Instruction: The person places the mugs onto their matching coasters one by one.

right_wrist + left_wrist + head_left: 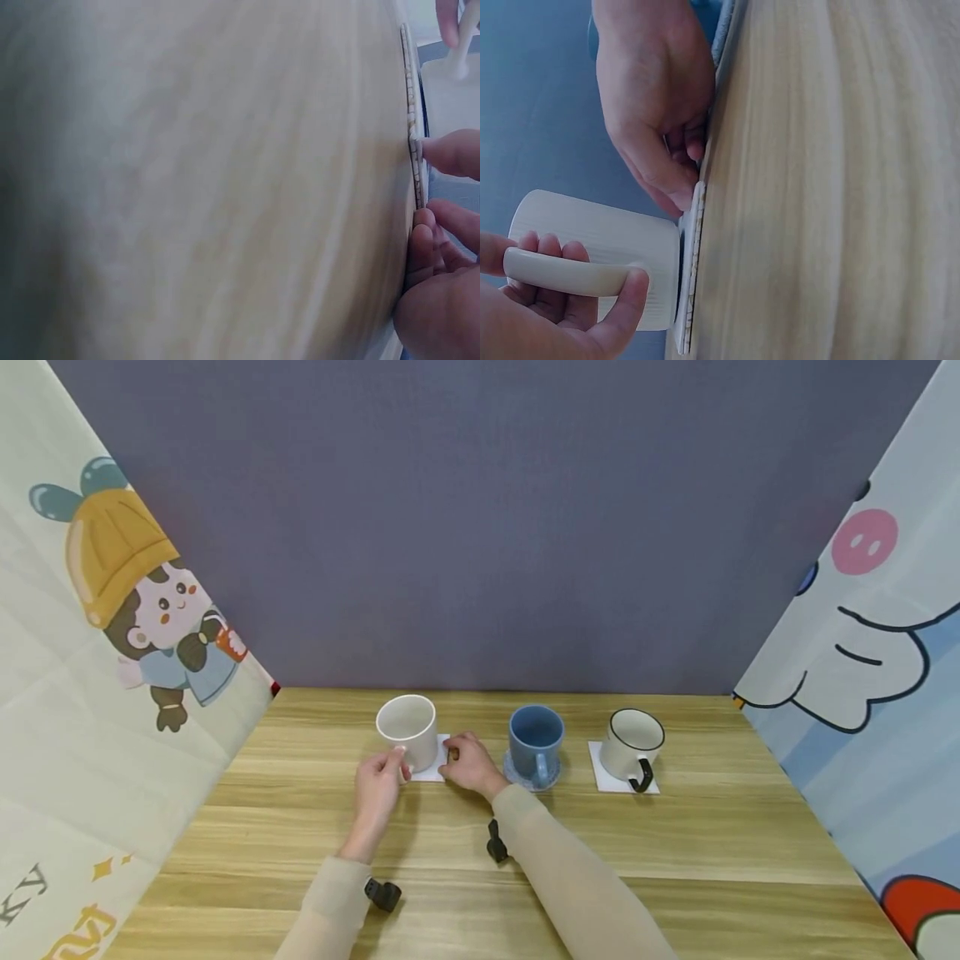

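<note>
My left hand [380, 787] holds a white mug [420, 739] by its handle [566, 272], thumb low on the handle and fingers curled through it. Under the mug lies a thin square white coaster [431, 774]; the left wrist view shows the mug's base tilted slightly over it, with a dark gap along part of the bottom. My right hand [472, 764] grips the coaster's right edge, thumb and forefinger spread along it and the other fingers curled. In the right wrist view, the thumb [454, 154] lies against the coaster's patterned rim.
Right of my hands, a blue mug [536, 731] stands on a round blue-grey coaster [514, 774]. Farther right, a white mug with black rim and handle [630, 747] sits on a white square coaster [606, 783]. A grey panel [480, 527] rises behind the wooden table [300, 810].
</note>
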Demonstrator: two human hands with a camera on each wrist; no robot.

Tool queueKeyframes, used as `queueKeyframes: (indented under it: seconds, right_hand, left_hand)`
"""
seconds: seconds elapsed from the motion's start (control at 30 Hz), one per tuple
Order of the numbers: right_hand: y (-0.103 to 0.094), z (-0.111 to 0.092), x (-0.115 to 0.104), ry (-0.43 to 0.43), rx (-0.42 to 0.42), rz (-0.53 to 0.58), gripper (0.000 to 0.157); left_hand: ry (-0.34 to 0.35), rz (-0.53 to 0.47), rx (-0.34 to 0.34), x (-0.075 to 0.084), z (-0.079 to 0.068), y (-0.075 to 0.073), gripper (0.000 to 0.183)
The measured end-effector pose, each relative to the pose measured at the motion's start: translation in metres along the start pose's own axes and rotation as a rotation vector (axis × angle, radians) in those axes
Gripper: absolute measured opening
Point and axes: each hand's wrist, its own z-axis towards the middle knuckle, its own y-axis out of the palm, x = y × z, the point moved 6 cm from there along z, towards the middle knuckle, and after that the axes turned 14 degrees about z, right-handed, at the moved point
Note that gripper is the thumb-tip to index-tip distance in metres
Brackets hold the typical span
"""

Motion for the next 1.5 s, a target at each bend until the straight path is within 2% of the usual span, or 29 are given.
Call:
queueKeyframes:
  seconds: [0.23, 0.87, 1.03, 1.37, 1.5]
  right_hand:
    - [-0.001, -0.001, -0.001, -0.04, 0.01, -0.005, 0.045]
    - [-0.003, -0.005, 0.003, 0.016, 0.011, -0.007, 0.046]
    - [-0.004, -0.005, 0.002, 0.022, 0.005, -0.001, 0.047]
    - [-0.007, -0.009, -0.014, 0.029, -0.039, -0.055, 0.044]
    - [-0.008, -0.014, -0.026, -0.02, -0.057, -0.072, 0.035]
  left_hand:
    - [0.014, -0.004, -0.016, 0.0, -0.001, 0.007, 0.044]
    - [-0.004, 0.004, -0.06, 0.002, 0.001, 0.018, 0.043]
    - [-0.003, -0.001, -0.047, 0.003, 0.0, 0.019, 0.042]
    - [-0.002, 0.015, -0.049, 0.005, 0.001, 0.018, 0.043]
    - [-0.007, 0.009, -0.054, 0.003, 0.003, 0.016, 0.044]
